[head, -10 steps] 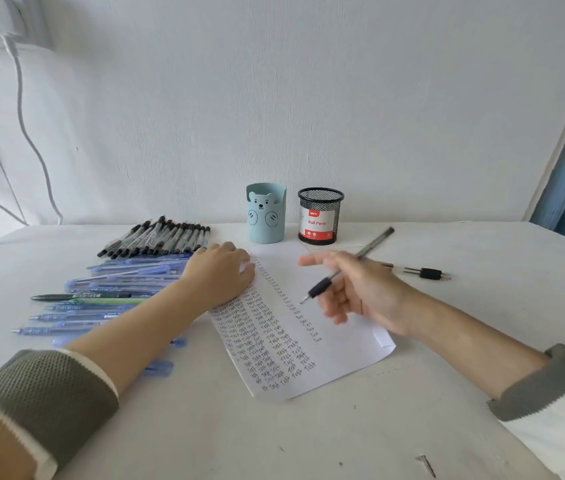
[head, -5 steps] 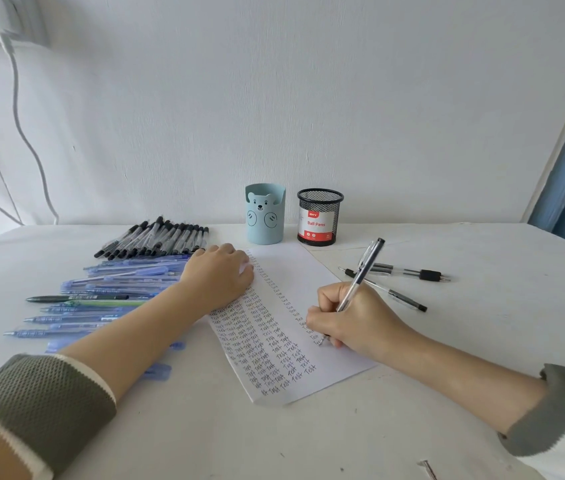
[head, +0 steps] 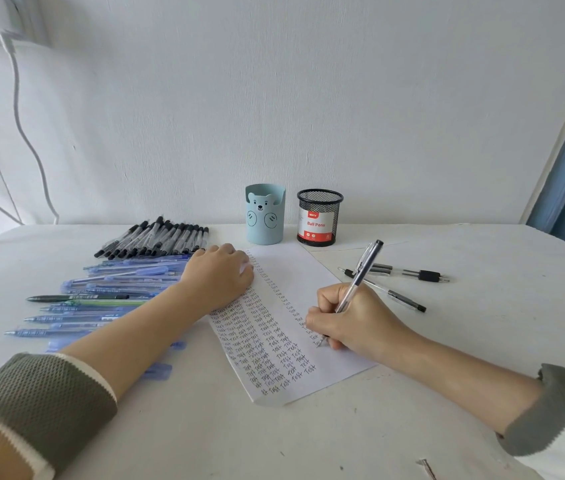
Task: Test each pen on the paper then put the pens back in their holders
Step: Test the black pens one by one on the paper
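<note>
The right hand pinches a pen, tip on the paper at its right column, barrel leaning up and away toward the mesh holder — beyond, nearer this hand. The left hand rests relaxed, pressing the paper's far-left edge.

White desk, surface marked in places. One sheet of paper lies on it, largely filled with handwriting. Behind the paper stand a blue bear holder and a black mesh holder, side by side and not touching. Left of the paper is a row of black pens at the rear, with blue pens spread nearer. Right of the paper lie a few loose pens.
</note>
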### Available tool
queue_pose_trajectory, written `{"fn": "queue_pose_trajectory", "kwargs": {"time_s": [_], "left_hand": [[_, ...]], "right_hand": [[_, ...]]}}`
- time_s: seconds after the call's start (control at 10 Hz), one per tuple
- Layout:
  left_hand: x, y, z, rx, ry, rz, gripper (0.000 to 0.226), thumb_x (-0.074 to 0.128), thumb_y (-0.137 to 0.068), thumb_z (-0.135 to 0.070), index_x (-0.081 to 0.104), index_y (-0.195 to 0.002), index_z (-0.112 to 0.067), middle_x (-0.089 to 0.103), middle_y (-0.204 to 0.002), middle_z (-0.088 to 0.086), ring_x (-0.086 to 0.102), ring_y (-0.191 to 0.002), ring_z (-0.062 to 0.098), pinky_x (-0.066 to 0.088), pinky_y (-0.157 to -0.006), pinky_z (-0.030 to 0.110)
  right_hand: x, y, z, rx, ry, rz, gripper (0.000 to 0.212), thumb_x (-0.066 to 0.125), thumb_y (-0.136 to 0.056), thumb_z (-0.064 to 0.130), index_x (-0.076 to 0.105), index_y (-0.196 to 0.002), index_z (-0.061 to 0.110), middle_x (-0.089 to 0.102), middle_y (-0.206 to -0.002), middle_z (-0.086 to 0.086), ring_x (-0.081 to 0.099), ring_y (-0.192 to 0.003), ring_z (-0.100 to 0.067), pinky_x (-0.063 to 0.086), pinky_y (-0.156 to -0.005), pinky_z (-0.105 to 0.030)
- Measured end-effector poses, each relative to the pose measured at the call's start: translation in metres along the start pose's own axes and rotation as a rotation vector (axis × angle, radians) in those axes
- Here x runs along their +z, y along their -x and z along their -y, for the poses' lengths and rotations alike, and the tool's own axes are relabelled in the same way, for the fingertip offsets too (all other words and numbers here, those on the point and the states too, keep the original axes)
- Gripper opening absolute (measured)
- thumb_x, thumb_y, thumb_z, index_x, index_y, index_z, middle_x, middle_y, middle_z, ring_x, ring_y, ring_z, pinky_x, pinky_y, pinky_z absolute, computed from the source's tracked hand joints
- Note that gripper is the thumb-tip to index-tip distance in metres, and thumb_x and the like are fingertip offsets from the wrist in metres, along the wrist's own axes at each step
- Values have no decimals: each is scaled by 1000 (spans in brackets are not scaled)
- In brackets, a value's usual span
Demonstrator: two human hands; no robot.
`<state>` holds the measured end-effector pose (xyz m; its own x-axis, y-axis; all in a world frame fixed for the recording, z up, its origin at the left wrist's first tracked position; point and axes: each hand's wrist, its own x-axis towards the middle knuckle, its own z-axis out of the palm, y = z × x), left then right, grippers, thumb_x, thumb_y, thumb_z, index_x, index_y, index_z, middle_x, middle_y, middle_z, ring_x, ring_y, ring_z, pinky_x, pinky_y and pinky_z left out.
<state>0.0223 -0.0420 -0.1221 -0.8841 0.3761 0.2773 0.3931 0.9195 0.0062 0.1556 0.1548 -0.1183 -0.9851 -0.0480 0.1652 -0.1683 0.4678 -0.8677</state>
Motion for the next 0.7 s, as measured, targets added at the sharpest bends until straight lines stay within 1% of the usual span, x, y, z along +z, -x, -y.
{"fn": "queue_pose_trajectory", "kwargs": {"time_s": [0.1, 0.2, 0.3, 0.5, 0.6, 0.7], "left_hand": [[0, 0, 0, 0, -1, 6, 44, 32, -101, -43, 53, -133, -23, 54, -131, 3, 49, -120, 23, 37, -99, 38], [0, -1, 0, -2, 3, 4, 44, 31, -101, -43, 53, -133, -22, 54, -130, 2, 49, -120, 23, 37, -99, 37], [0, 0, 0, 0, 2, -1, 43, 32, -101, -42, 53, -133, -22, 54, -130, 3, 50, -119, 22, 37, -99, 37], [1, 0, 0, -4, 1, -2, 44, 32, -101, -42, 53, -134, -23, 54, -131, 2, 48, -121, 22, 35, -100, 37], [1, 0, 0, -6, 3, -4, 44, 32, -101, -42, 53, -134, -23, 54, -131, 2, 48, -122, 22, 35, -101, 38], [1, 1, 0, -6, 10, -2, 44, 32, -101, -42, 53, -134, -22, 54, -131, 2, 48, -121, 22, 35, -101, 38]], "right_hand": [[0, 2, 2, 1, -11, -1, 50, 63, -80, -2, 33, -45, 19, 43, -52, -10, 39, -42, -15, 37, -42, -13], [0, 1, 2, -4, 13, -16, 50, 64, -79, 1, 34, -43, 19, 42, -53, -14, 40, -42, -15, 37, -43, -14], [0, 0, 1, -8, 16, -14, 51, 64, -79, 0, 34, -42, 19, 43, -56, -14, 41, -41, -13, 36, -42, -15], [-1, 3, 4, -18, 4, -26, 47, 62, -79, -3, 32, -48, 17, 40, -56, -13, 37, -45, -16, 37, -42, -12], [-1, 2, 4, -18, 11, -20, 47, 61, -78, -2, 31, -48, 17, 39, -57, -15, 37, -44, -16, 36, -42, -12], [-2, 1, 3, -12, 18, -17, 47, 62, -78, 0, 31, -47, 18, 41, -57, -17, 37, -46, -20, 36, -43, -14]]}}
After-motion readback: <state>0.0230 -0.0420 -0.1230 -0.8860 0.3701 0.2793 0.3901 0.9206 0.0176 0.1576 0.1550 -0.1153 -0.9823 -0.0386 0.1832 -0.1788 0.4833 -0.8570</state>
